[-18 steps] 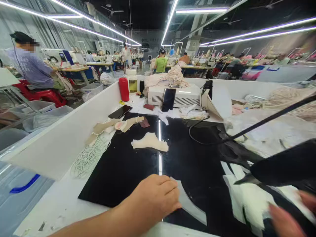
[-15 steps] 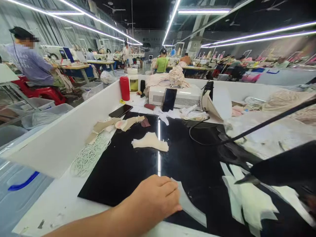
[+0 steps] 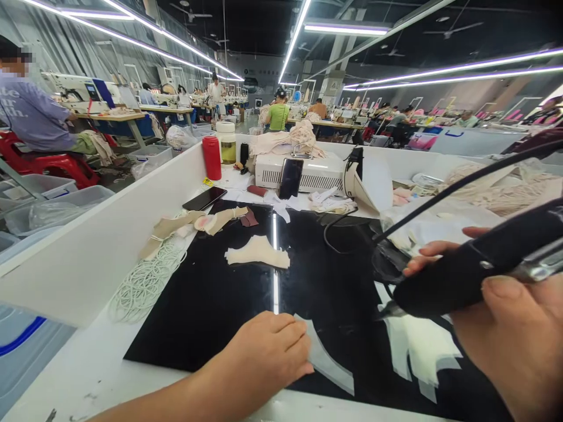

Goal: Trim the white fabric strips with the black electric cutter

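My left hand [image 3: 270, 349] rests on the glossy black board [image 3: 211, 316] with its fingers pressed together. It holds one end of a curved, translucent pattern piece [image 3: 329, 360], which spreads out to the right. My right hand [image 3: 514, 334] is wrapped round a black corded hand tool [image 3: 461, 275] with a pointed metal tip, raised over the right of the board. Beneath and beside that tip lie several pale fabric pieces [image 3: 424, 346] with translucent layers. A cream fabric piece [image 3: 257, 252] lies flat farther back.
Coiled pale cord [image 3: 149, 281] and beige scraps [image 3: 171, 228] lie left. Behind stand a red bottle [image 3: 212, 158], a phone [image 3: 291, 179] and a white vented box [image 3: 303, 173]. The tool's black cable [image 3: 422, 205] arches across the right side. White panels [image 3: 132, 223] border the table.
My right hand has come into clear view with the black tool, its tip now farther left. The camera view has shifted slightly right. My left hand stays on the translucent piece.
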### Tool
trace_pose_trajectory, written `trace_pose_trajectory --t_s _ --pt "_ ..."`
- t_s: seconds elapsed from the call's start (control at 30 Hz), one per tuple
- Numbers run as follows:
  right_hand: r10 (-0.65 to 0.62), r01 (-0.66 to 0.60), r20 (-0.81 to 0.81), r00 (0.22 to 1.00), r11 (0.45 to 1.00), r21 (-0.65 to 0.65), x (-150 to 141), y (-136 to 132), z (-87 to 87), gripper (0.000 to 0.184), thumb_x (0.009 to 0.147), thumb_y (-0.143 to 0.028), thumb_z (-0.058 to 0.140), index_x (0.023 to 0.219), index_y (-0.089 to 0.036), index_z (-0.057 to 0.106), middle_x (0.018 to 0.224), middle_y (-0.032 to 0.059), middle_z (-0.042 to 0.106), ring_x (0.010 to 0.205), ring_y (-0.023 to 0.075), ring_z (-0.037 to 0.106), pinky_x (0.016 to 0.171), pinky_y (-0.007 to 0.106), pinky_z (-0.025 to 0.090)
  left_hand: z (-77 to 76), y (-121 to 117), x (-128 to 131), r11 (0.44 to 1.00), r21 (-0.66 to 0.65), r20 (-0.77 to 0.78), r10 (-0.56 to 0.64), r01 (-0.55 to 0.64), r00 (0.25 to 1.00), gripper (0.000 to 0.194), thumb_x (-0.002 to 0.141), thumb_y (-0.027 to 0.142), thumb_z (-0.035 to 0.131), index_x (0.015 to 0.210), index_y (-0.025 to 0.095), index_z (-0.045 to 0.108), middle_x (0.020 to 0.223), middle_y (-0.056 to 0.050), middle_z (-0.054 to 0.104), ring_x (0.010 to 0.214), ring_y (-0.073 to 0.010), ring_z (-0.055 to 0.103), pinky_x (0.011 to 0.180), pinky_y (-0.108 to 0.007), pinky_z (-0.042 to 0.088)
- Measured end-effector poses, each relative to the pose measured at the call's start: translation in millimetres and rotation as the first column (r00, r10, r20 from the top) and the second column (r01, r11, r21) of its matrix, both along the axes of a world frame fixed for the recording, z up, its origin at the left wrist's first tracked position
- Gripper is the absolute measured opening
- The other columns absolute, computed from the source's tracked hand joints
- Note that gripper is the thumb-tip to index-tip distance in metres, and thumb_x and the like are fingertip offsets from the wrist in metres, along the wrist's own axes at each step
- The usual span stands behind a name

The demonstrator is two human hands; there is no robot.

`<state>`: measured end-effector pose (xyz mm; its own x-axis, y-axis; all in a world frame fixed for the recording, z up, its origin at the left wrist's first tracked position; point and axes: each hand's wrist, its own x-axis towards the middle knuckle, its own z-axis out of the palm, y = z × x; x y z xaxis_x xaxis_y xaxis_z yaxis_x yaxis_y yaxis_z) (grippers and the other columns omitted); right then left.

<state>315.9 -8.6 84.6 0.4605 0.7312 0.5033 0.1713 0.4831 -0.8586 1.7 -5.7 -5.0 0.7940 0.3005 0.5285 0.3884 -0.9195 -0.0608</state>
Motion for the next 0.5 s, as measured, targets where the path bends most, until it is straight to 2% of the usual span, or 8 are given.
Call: trace_pose_trajectory --t_s 0.03,0.07,0.1,0.17,0.23,0.33,0.5 --pt "0.059 -0.057 -0.055 0.997 0.998 0.028 -17.0 4.2 5.4 0.058 0.063 -0.058 0.11 0.107 -0.033 0.083 0.081 0.0085 0.078 0.061 0.0315 0.074 0.054 0.051 0.065 1.4 -0.1 -0.5 1.0 -0.001 0.004 0.001 -0.001 1.0 0.028 0.122 0.038 0.063 0.12 0.014 0.076 0.124 -0.005 0.084 0.115 -0.0179 0.08 0.091 -0.031 0.065" --pt "0.086 -0.081 -0.09 0.992 0.995 0.051 -34.1 5.6 9.0 0.053 0.066 -0.056 0.109 0.104 -0.033 0.081 0.082 0.0055 0.077 0.061 0.0274 0.072 0.054 0.046 0.065 3.1 0.0 -0.9 1.0 -0.001 0.01 0.001 -0.001 1.0 0.028 0.122 0.038 0.062 0.12 0.014 0.076 0.124 -0.005 0.084 0.115 -0.0177 0.08 0.09 -0.031 0.065" --pt "0.133 -0.125 -0.109 0.985 0.989 0.077 -50.7 4.9 10.7 0.049 0.069 -0.049 0.109 0.105 -0.033 0.08 0.082 0.004 0.076 0.06 0.0246 0.07 0.051 0.041 0.063 4.9 0.1 -1.2 1.0 -0.001 0.015 0.001 -0.001 1.0 0.028 0.123 0.037 0.06 0.119 0.014 0.076 0.124 -0.004 0.085 0.114 -0.0176 0.08 0.089 -0.032 0.065" --pt "0.237 -0.224 -0.129 0.963 0.969 0.108 -79.7 0.9 8.7 0.049 0.077 -0.049 0.106 0.113 -0.034 0.076 0.083 0.0002 0.074 0.062 0.0208 0.069 0.053 0.037 0.063 8.5 0.6 -1.7 1.0 -0.005 0.025 0.0 0.001 1.0 0.029 0.124 0.035 0.056 0.119 0.014 0.075 0.123 -0.004 0.085 0.112 -0.0174 0.08 0.086 -0.032 0.065" --pt "0.268 -0.243 -0.155 0.951 0.957 0.16 -100.8 -1.5 2.1 0.05 0.083 -0.051 0.104 0.117 -0.033 0.072 0.084 -0.0027 0.072 0.061 0.0177 0.068 0.054 0.034 0.063 10.9 1.1 -1.8 1.0 -0.022 0.039 0.0 0.0 0.999 0.032 0.126 0.035 0.051 0.118 0.014 0.074 0.121 -0.003 0.086 0.109 -0.0173 0.081 0.084 -0.032 0.065" --pt "0.26 -0.224 -0.18 0.949 0.955 0.195 -117.4 2.5 -9.2 0.049 0.089 -0.049 0.1 0.122 -0.033 0.068 0.087 -0.0045 0.072 0.064 0.0166 0.07 0.056 0.033 0.064 11.1 1.2 -1.9 0.999 -0.032 0.059 -0.003 0.005 0.998 0.036 0.127 0.035 0.046 0.118 0.013 0.073 0.121 -0.004 0.086 0.107 -0.0175 0.081 0.081 -0.032 0.065" --pt "0.234 -0.199 -0.182 0.955 0.961 0.192 -121.4 11.5 -19.5 0.048 0.092 -0.046 0.097 0.125 -0.032 0.065 0.09 -0.0044 0.073 0.064 0.0165 0.07 0.054 0.032 0.062 8.7 0.0 -1.8 0.999 -0.03 0.041 -0.01 0.011 0.999 0.034 0.126 0.035 0.049 0.117 0.013 0.074 0.123 -0.005 0.086 0.11 -0.0186 0.081 0.081 -0.033 0.065"
